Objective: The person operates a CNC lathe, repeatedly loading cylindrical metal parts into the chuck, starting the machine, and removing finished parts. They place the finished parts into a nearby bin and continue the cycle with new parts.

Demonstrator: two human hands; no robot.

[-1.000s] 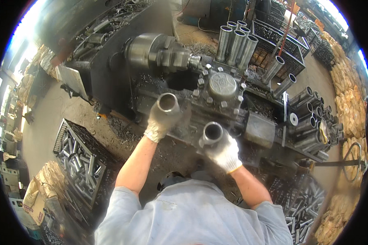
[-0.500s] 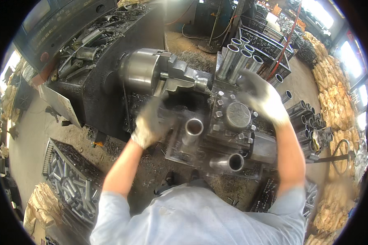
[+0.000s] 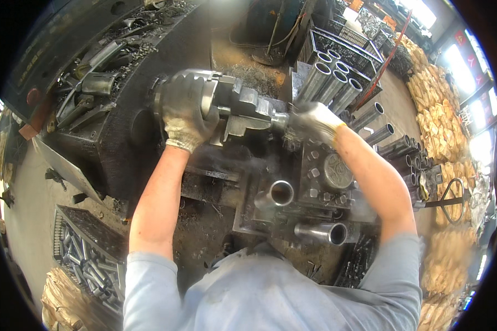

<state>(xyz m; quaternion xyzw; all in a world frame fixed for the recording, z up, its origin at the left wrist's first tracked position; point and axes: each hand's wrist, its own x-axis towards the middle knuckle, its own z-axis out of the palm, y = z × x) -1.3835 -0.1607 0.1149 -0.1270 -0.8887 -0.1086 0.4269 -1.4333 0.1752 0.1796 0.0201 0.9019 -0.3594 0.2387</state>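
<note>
In a worn glove with a dark grey palm side and a white cuff, my left hand (image 3: 189, 107) curls over the top of the lathe chuck (image 3: 209, 95). The stepped chuck jaws (image 3: 251, 105) stick out to the right. A short shiny metal cylinder (image 3: 280, 119) projects from between them. My right hand (image 3: 315, 121), gloved the same way, is closed around the outer end of that cylinder; its fingertips are partly hidden. Just below it sits the tool post (image 3: 337, 171) with its square-headed bolts. Nearer me, one tube (image 3: 276, 194) stands upright and another tube (image 3: 323, 233) lies on its side.
Several upright steel tubes (image 3: 332, 83) stand beyond my right hand, and more tubes (image 3: 408, 157) are stacked at the right. A crate of cut pieces (image 3: 88, 262) sits at lower left. Metal shavings and scraps (image 3: 102, 83) cover the machine top. Sacks (image 3: 436, 121) line the right side.
My left hand has moved up and closed over the chuck. My right hand has shifted left from beside the upright tubes to the cylinder in the jaws. The view has shifted slightly.
</note>
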